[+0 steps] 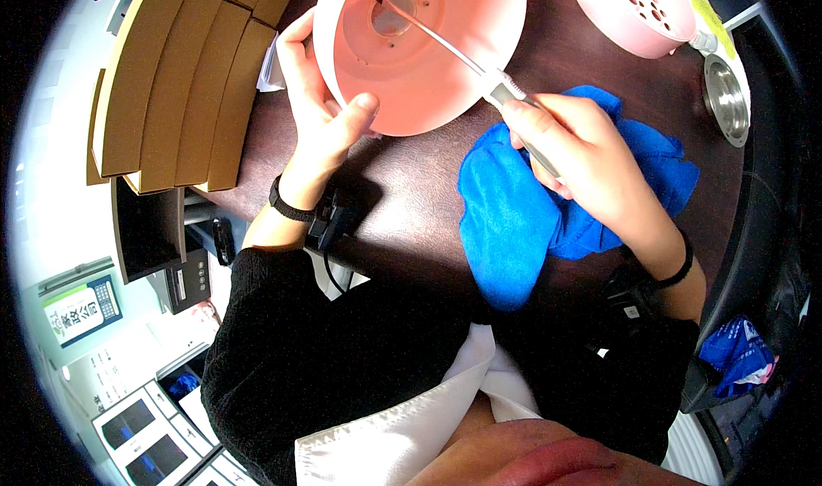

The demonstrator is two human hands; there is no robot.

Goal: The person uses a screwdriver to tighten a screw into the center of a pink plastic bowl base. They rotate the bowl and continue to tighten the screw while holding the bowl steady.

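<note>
Landmark: the blue cloth [514,216], lying crumpled on the bench [411,190].

1. Pink bowl [471,23]. Position: beyond the blue cloth and to its left. The left hand [312,101] supports it at the side: the fingers are spread only as far as the wall requires, thumb at the rim and the others along the outside, partly hidden. The hollow side is tilted toward the person, presumably so that the round recess [396,11] in its base is visible and accessible to a tool.

2. Screwdriver [497,86]. Position: its handle lies above the blue cloth's far edge; its shaft runs away from the cloth into the pink bowl. The right hand [586,148] has its fingers curled fully round the handle, probably for firm control of tilt and turn. The tip is at the recess; whether it bears on a fastener cannot be told. The long shaft appears to let the hand work from outside the rim.

3. Surrounding items. A pink perforated part [638,11] sits beyond the blue cloth and to its right; a steel dish [728,101] is nearer, also right of the cloth. Cardboard boxes [175,83] stand well left of it. This spacing seems to leave both arms room.
</note>
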